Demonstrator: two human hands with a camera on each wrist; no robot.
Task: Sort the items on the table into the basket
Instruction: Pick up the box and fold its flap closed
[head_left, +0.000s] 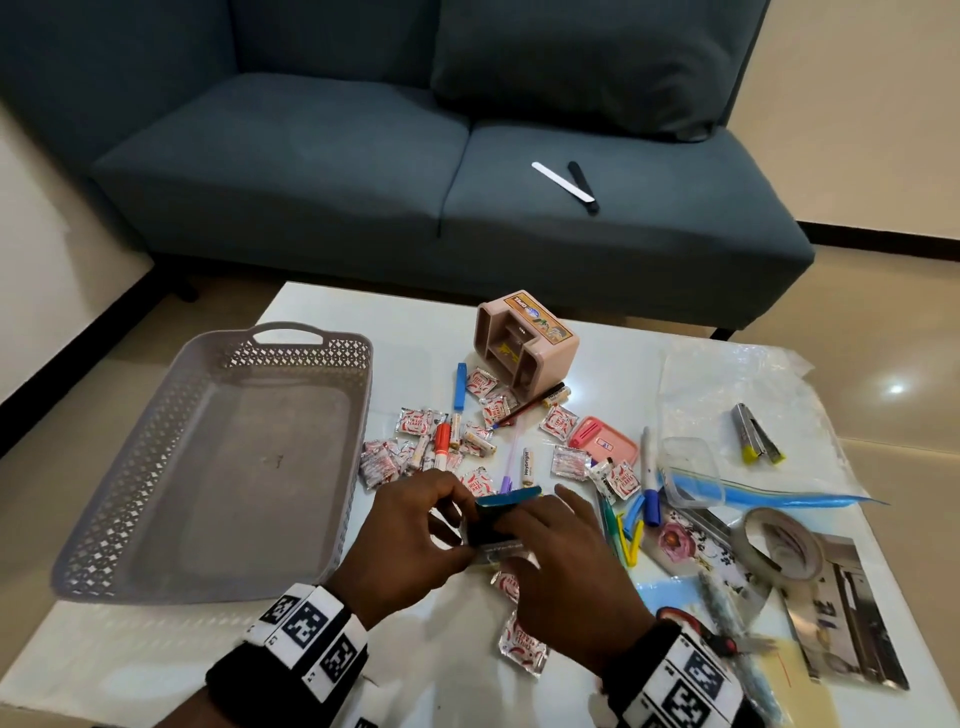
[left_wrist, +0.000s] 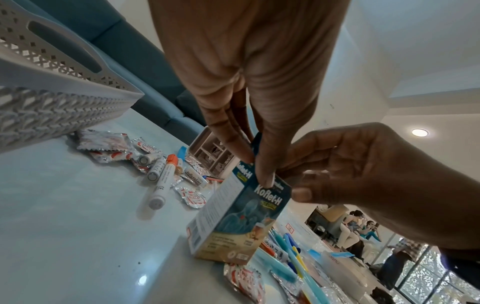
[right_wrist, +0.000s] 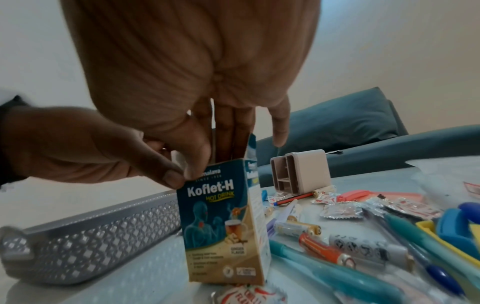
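Got the Koflet-H box (right_wrist: 223, 222) standing upright on the worktop (head_left: 171, 644), just right of the basket (head_left: 218, 457). My left hand (head_left: 410, 540) pinches its top edge, my right hand (head_left: 566, 566) has fingers gripping into the open top.

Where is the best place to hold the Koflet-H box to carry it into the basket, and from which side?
Probably from above, at the top of the Koflet-H box: it stands upright on the table, clutter crowds its base, and its narrow width suits a pinch across the two broad faces.
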